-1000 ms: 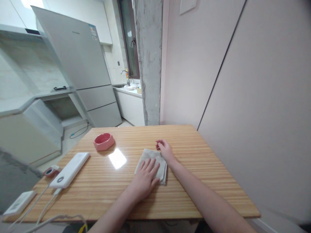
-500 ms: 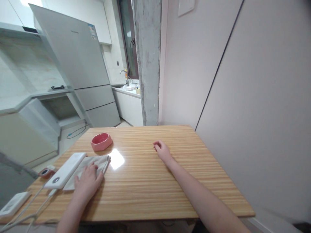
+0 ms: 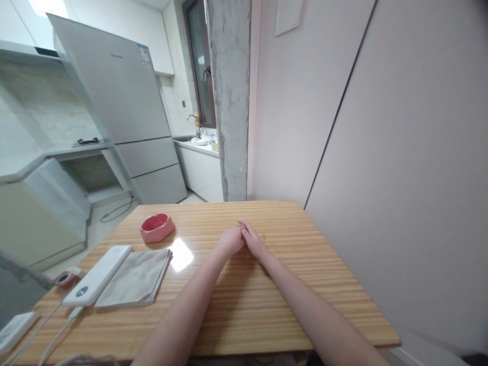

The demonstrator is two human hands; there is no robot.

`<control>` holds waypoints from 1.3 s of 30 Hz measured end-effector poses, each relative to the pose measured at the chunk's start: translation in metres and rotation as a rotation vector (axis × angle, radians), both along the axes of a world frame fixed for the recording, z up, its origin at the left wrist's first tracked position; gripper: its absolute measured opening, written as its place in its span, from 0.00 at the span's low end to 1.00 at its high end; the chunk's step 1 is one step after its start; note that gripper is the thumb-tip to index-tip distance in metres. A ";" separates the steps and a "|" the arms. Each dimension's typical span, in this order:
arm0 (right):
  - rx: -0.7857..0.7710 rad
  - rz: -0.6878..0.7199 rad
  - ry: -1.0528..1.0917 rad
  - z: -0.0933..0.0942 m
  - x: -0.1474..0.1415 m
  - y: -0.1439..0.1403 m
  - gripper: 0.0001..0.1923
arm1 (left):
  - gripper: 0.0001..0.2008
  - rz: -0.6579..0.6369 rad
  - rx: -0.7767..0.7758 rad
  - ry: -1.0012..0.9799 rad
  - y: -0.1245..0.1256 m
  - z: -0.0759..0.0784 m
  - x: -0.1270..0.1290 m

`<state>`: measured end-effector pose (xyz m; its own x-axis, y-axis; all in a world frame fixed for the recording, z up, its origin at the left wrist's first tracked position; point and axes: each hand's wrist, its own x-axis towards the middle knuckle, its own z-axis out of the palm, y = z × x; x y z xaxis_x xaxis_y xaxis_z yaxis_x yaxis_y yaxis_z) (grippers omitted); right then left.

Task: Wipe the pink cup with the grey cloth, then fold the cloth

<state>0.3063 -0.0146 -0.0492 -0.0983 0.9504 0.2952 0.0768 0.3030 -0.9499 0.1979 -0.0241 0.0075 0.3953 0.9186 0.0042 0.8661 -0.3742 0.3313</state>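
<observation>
My left hand and my right hand meet over the middle of the wooden table. The left hand is seen from its back, bent at the wrist, and its fingers are hidden. Fingers of the right hand are closed together against the left hand; whether anything small lies between them is hidden. Off to the left, a folded grey cloth lies flat, apart from both hands. Beside it is a long white device with a round dial. A pink ashtray sits farther back on the table.
At the table's left edge are an orange tape roll, a white power strip and white cables. A pale wall runs along the right side. Beyond the table stand a concrete pillar and a fridge.
My left hand has lifted off the grey cloth and moved right to meet my right hand. The right hand has stayed in nearly the same place.
</observation>
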 end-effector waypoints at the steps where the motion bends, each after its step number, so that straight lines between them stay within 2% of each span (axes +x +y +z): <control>1: 0.022 -0.003 -0.052 -0.001 0.000 0.001 0.15 | 0.16 0.023 0.011 -0.007 0.004 -0.009 0.002; 3: 0.053 0.010 -0.148 -0.002 0.000 0.001 0.12 | 0.16 0.042 0.009 -0.013 0.007 -0.022 0.002; 6: 0.096 0.018 -0.210 -0.004 -0.003 0.000 0.11 | 0.14 0.037 0.001 -0.025 0.003 -0.028 0.000; 16: 0.106 0.001 -0.212 -0.005 -0.005 -0.002 0.11 | 0.14 0.032 -0.005 -0.061 -0.002 -0.022 0.002; 19: 0.113 0.028 -0.150 -0.005 -0.004 -0.001 0.13 | 0.12 0.022 0.052 -0.088 0.000 -0.011 -0.009; 21: 0.077 0.032 -0.098 -0.005 -0.003 0.002 0.16 | 0.11 0.181 0.262 -0.123 0.002 0.002 -0.032; 23: 0.017 0.011 -0.065 -0.006 -0.002 0.005 0.16 | 0.15 0.583 0.571 -0.166 0.003 0.014 -0.069; 24: -0.005 -0.005 -0.064 -0.007 -0.002 0.006 0.16 | 0.18 0.746 0.668 -0.169 0.003 0.017 -0.090; 25: -0.011 -0.018 -0.073 -0.007 -0.002 0.007 0.15 | 0.22 0.849 0.706 -0.154 0.003 0.018 -0.112; 27: 0.012 -0.038 -0.109 -0.008 -0.003 0.006 0.15 | 0.27 0.992 0.661 -0.138 0.002 0.013 -0.152; 30: 0.069 -0.037 -0.173 -0.009 -0.004 0.004 0.15 | 0.28 1.093 0.435 -0.168 0.001 -0.003 -0.192; 32: 0.067 -0.022 -0.180 -0.011 -0.004 0.005 0.17 | 0.25 1.090 0.380 -0.152 0.002 -0.010 -0.203; 35: 0.001 -0.061 -0.110 -0.013 -0.003 0.009 0.19 | 0.22 0.992 0.436 -0.110 0.007 -0.009 -0.199; 37: -0.038 -0.133 -0.058 -0.014 -0.001 0.012 0.19 | 0.19 0.845 0.497 -0.121 0.009 -0.003 -0.181; 39: -0.043 -0.209 -0.030 -0.013 0.001 0.013 0.19 | 0.14 0.635 0.551 -0.172 0.009 0.001 -0.152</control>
<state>0.3076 -0.0014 -0.0625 0.0937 0.9627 0.2540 0.1622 0.2369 -0.9579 0.0456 -0.0153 0.0088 -0.2407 0.8148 0.5274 0.9202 0.0187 0.3910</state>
